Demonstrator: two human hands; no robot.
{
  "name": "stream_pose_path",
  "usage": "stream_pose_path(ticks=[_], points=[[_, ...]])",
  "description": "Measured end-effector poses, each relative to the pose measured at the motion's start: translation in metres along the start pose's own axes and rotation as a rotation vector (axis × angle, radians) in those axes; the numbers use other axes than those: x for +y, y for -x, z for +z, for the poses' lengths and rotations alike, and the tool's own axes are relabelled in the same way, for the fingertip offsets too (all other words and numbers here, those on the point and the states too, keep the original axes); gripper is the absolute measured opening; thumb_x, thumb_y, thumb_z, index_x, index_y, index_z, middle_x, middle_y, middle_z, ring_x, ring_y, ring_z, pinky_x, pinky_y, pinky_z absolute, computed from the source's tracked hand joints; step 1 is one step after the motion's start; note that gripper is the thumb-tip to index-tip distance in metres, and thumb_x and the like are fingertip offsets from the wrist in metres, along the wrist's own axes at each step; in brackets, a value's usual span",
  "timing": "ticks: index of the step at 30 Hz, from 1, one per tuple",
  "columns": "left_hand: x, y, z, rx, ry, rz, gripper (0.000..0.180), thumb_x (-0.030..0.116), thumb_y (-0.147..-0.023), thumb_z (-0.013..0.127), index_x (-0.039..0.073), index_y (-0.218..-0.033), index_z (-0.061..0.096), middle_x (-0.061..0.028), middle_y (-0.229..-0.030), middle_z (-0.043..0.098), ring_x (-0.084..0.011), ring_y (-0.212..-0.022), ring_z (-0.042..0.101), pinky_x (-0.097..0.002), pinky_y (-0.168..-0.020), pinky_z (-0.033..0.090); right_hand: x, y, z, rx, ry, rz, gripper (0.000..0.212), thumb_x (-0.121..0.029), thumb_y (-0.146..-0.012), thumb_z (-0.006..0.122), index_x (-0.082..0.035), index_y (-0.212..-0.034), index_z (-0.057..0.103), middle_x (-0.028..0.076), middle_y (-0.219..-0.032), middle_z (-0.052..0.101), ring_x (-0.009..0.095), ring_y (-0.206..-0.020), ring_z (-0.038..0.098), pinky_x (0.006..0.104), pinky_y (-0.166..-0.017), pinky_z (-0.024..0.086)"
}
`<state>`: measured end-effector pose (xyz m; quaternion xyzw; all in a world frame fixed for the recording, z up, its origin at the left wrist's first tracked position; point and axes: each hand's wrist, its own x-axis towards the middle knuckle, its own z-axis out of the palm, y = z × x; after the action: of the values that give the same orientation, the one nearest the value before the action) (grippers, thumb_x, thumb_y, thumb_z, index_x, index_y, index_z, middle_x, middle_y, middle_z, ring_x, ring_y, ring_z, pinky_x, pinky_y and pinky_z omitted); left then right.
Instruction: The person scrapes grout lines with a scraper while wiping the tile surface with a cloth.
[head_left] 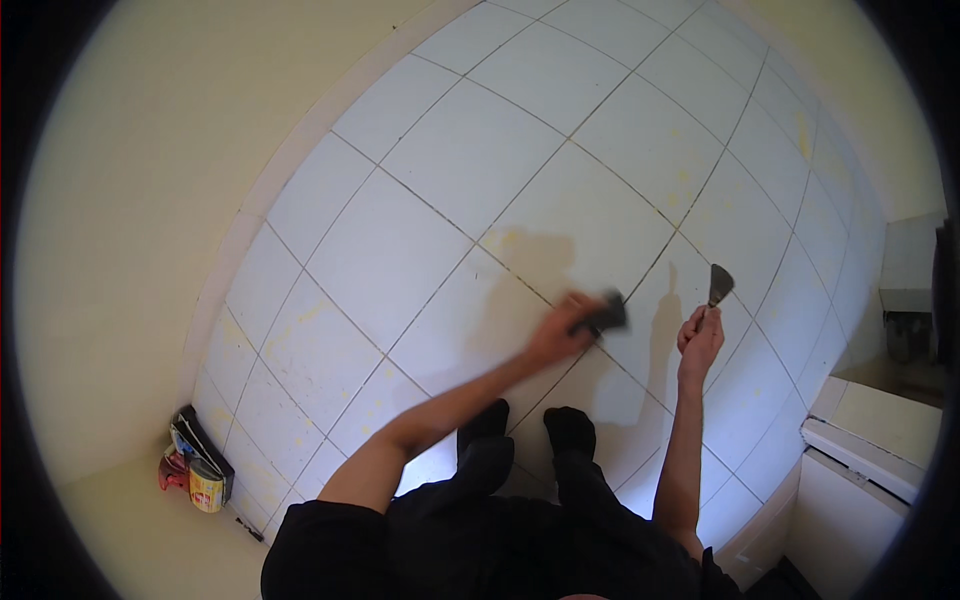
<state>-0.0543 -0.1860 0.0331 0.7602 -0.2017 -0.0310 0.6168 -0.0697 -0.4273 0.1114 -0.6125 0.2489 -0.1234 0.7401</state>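
In the middle of the view, my left hand [558, 335] is closed round a small dark object [608, 316]. Motion smears both, so the object's kind is unclear. To its right, my right hand [702, 338] grips a putty knife [721, 284] by the handle, its flared metal blade pointing away from me. Both hands appear above the pale tiled floor [420, 270], where their shadows fall. Yellow specks and smears [682, 180] mark several tiles, some of them beyond the putty knife.
Dark-covered feet [570, 432] stand on the tiles below my hands. By the left wall are a black container [205, 440], a yellow can [206, 492] and a red item [172, 472]. White furniture [850, 500] borders the floor at lower right. Pale walls [150, 250] curve round the floor.
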Motion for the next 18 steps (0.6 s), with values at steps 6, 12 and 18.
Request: stream_pose_path(ticks=[6, 12, 18], points=[[-0.059, -0.043, -0.188, 0.79, -0.528, -0.061, 0.039, -0.002, -0.079, 0.062, 0.005, -0.117, 0.065, -0.0148, -0.106, 0.06, -0.0321, -0.095, 0.061, -0.0401, -0.085, 0.05, 0.015, 0.006, -0.01, -0.387, 0.333, 0.035, 0.009, -0.002, -0.094, 0.064, -0.007, -0.089, 0.057, -0.009, -0.06, 0.044, -0.001, -0.051, 0.035, 0.0205, -0.045, 0.022], [-0.093, -0.015, -0.191, 0.395, -0.764, -0.288, 0.049, 0.011, -0.084, 0.063, 0.013, -0.132, 0.054, -0.0175, -0.119, 0.057, -0.0394, -0.104, 0.061, -0.0467, -0.086, 0.052, 0.024, 0.01, 0.004, -0.531, 0.391, 0.029, 0.01, -0.001, -0.091, 0.069, -0.006, -0.091, 0.06, -0.01, -0.063, 0.047, -0.002, -0.056, 0.036, 0.0191, -0.05, 0.023], [-0.053, 0.044, 0.041, -0.594, -0.133, 0.145, 0.054, 0.01, -0.08, 0.066, 0.01, -0.133, 0.054, -0.0166, -0.122, 0.057, -0.0357, -0.11, 0.06, -0.0448, -0.093, 0.05, 0.012, 0.008, 0.019, -0.528, 0.312, -0.035, 0.01, -0.012, -0.1, 0.059, -0.002, -0.1, 0.061, -0.009, -0.059, 0.042, -0.001, -0.049, 0.032, 0.0208, -0.045, 0.02]])
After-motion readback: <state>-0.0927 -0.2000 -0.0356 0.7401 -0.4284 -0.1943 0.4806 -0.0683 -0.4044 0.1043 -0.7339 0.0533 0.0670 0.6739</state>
